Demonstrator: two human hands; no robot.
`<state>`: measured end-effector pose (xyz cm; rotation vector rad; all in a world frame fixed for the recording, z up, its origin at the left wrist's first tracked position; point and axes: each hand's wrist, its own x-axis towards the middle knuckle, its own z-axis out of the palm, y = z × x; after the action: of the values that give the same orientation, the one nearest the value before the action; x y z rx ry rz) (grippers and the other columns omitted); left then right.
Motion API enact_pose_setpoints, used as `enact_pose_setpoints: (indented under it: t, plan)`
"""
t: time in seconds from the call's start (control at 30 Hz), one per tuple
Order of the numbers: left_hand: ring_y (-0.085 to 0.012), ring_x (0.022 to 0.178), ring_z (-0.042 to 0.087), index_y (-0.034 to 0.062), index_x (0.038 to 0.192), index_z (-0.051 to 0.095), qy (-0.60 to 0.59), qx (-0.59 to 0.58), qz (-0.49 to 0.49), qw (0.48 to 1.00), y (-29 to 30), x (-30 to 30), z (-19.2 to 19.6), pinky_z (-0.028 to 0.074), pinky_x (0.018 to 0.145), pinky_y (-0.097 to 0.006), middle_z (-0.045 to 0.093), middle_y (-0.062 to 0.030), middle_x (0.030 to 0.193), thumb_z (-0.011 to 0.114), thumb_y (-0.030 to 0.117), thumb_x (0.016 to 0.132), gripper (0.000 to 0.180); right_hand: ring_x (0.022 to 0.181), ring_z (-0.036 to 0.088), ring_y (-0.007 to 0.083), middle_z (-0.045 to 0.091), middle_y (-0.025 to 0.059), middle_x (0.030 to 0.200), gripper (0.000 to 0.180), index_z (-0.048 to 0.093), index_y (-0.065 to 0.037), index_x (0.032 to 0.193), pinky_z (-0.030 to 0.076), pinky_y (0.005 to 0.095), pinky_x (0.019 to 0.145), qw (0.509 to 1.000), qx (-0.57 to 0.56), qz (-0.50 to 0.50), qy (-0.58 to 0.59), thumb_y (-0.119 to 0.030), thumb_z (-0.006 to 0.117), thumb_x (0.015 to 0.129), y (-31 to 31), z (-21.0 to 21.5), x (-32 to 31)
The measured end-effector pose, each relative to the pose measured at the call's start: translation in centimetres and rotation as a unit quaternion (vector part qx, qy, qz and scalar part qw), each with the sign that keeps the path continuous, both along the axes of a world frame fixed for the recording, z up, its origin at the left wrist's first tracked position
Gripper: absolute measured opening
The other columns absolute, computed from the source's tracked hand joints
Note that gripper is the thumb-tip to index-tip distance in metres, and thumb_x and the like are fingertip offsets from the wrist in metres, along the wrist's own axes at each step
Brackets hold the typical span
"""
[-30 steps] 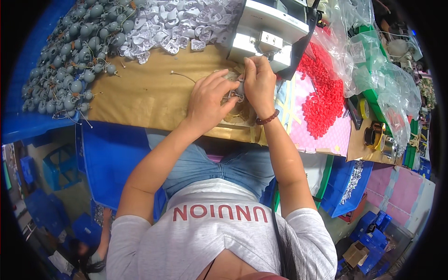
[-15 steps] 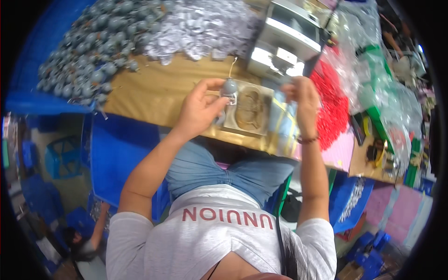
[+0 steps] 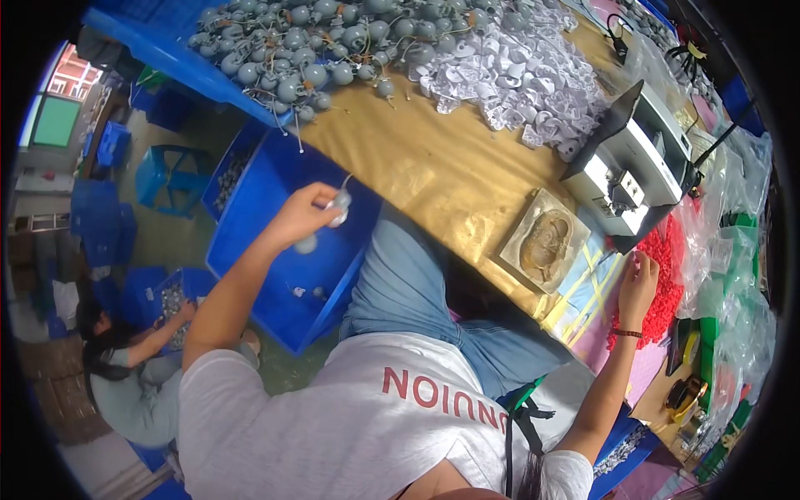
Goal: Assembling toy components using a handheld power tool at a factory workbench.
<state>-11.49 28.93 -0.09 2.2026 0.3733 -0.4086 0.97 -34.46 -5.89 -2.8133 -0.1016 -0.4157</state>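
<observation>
My left hand [image 3: 307, 215] pinches a small grey ball [image 3: 342, 198] with a thin cord sticking up and a whitish part below it. This hand is above the deep blue bin [image 3: 250, 250], where another pale grey ball [image 3: 306, 243] shows beneath my fingers. My right hand [image 3: 638, 287] is at the near edge of a heap of small red pieces [image 3: 662, 275], fingers bent together; what they hold is too small to make out. Between my hands, on the table, lies a square block [image 3: 540, 242] with a rounded hollow in its top.
Many corded grey balls [image 3: 333, 50] are heaped at the far left, beside a pile of white plastic pieces [image 3: 517, 75]. A white and black machine [image 3: 633, 175] stands behind the block. Clear plastic bags [image 3: 733, 242] lie at right. Another person [image 3: 142, 375] sits at lower left.
My left hand has carried the grey ball from beside the block leftward over the blue bin. My right hand has moved to the red heap. The whole view has turned and shifted left.
</observation>
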Motion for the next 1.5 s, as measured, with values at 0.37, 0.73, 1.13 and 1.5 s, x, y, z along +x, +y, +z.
enact_pose_setpoints:
  t: [0.37, 0.73, 1.13, 1.5]
  plan:
    - [-0.0316, 0.104, 0.058, 0.0046, 0.103, 0.065, -0.422, 0.176, -0.245, 0.855, -13.3, 15.1, 1.1, 0.049, 0.086, -0.041, 0.062, -0.0110, 0.103, 0.063, 0.007, 0.084, 0.020, 0.092, 0.064, 0.0362, 0.063, 0.0183, 0.101, 0.015, 0.065, 0.000, 0.102, 0.051, 0.0419, 0.079, 0.999, -0.003, 0.022, -0.041, 0.002, 0.058, 0.088, -0.3, 1.6, 0.1]
    - [-0.0319, 0.107, 0.054, 0.0056, 0.094, 0.063, -0.403, 0.103, -0.332, 0.846, -19.7, 19.7, 0.6, 0.047, 0.092, -0.042, 0.059, -0.0101, 0.105, 0.072, 0.009, 0.074, 0.022, 0.074, 0.059, 0.0081, 0.064, 0.0027, 0.083, 0.007, 0.063, 0.001, 0.094, 0.048, 0.0231, 0.066, 0.911, 0.411, 0.008, 0.039, -0.001, 0.069, 0.091, 3.0, 3.0, -3.2]
    - [-0.0323, 0.118, 0.052, 0.0115, 0.118, 0.062, -0.383, 0.004, -0.343, 0.858, -27.5, 12.9, 0.2, 0.045, 0.099, -0.044, 0.053, -0.0097, 0.122, 0.081, 0.017, 0.073, 0.050, 0.074, 0.062, 0.0268, 0.065, 0.0096, 0.086, 0.023, 0.062, -0.004, 0.091, 0.048, 0.0347, 0.066, 0.931, 0.233, 0.273, -0.070, 0.001, 0.078, 0.075, 15.2, 6.3, -1.3]
    - [-0.0331, 0.105, 0.058, 0.0045, 0.100, 0.067, -0.525, 0.178, -0.200, 0.808, -16.3, 26.1, 3.8, 0.049, 0.090, -0.042, 0.065, -0.0119, 0.102, 0.067, 0.002, 0.079, 0.022, 0.089, 0.062, 0.0270, 0.066, 0.0064, 0.095, 0.021, 0.065, -0.006, 0.091, 0.049, 0.0387, 0.076, 0.938, 0.108, 0.314, -0.102, -0.004, 0.078, 0.074, 16.6, 5.1, -1.6]
